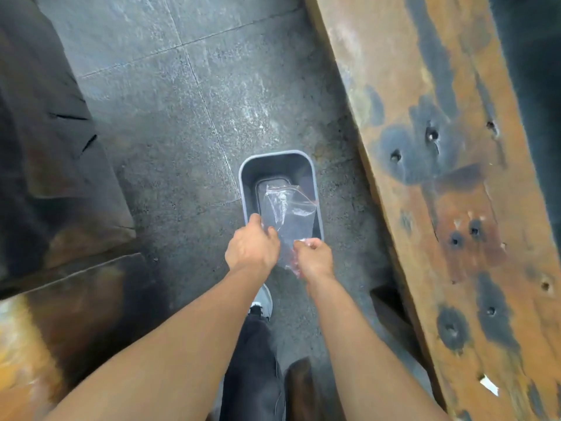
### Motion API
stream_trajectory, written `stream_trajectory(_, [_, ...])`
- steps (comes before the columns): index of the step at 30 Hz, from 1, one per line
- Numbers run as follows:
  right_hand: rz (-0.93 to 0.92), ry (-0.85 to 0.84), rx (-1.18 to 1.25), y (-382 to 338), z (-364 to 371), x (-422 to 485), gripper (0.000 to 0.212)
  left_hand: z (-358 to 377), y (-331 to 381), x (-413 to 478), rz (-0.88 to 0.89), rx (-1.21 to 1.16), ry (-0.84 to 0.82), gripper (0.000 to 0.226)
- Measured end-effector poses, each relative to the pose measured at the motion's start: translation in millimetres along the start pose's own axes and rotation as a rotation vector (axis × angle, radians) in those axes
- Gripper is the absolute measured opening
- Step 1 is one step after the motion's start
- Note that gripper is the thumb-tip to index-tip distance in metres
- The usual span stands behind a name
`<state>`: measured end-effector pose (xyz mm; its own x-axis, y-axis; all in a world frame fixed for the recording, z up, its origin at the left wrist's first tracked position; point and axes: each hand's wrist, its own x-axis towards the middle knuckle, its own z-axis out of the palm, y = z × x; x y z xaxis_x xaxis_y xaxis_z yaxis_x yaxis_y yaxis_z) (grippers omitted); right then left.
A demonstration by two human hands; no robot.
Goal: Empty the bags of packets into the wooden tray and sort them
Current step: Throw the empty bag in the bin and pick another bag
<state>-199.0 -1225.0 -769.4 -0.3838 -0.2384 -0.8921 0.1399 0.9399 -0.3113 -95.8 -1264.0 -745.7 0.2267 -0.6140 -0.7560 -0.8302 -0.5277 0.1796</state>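
Note:
An empty-looking clear plastic zip bag point(288, 217) with a red seal strip hangs over a grey rectangular bin point(247, 177) on the floor. My left hand point(252, 246) pinches the bag's left edge near the bin's front rim. My right hand point(314, 258) grips the bag's lower right corner, fingers curled round the crumpled plastic. Another clear bag seems to lie in the bottom of the bin. No packets and no wooden tray show in this view.
A long rusty, worn wooden board point(440, 177) with holes runs along the right. Dark furniture point(54, 147) fills the left side. The floor is grey stone tile point(182, 101). My dark trouser leg and grey shoe point(264, 302) are below the hands.

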Motion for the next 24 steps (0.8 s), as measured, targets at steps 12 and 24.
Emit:
stream_trajectory(12, [0.048,-0.002,0.055,20,23,80,0.021,46,4,68,-0.105,-0.14,0.015,0.025])
stream_trajectory(24, [0.037,0.017,0.04,8,-5,12,0.017,6,-14,8,-0.139,-0.11,0.004,0.034])
